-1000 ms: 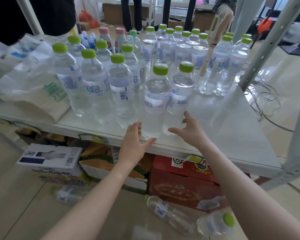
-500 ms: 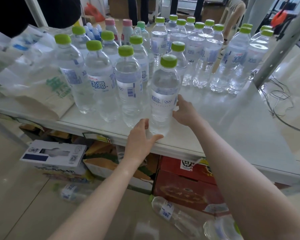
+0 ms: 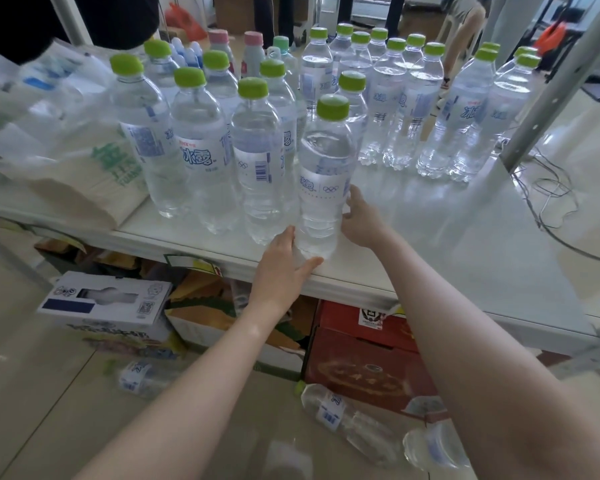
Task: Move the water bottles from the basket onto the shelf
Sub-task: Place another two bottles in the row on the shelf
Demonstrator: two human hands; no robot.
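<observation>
Placement step, seen from the head camera: both hands flanked a single water bottle (image 3: 321,188) that stood upright near the front edge of the shelf (image 3: 447,244), just beside the front row of green-capped bottles (image 3: 201,147). The left hand (image 3: 281,268) lay low against the bottle's base, fingers straight and held together on its left side, thumb reaching under the front of the base at the shelf edge. The right hand (image 3: 359,220) touched the bottle's right side at label height; its fingers ran behind the bottle, so whether they curled round it could not be told. The basket was not in view. Two more bottles (image 3: 347,417) lay on the floor below, near a red carton (image 3: 361,362). By judgement, the bottle was being nudged into line with its neighbours. The next move would call for letting go without tipping it, then fetching another bottle
</observation>
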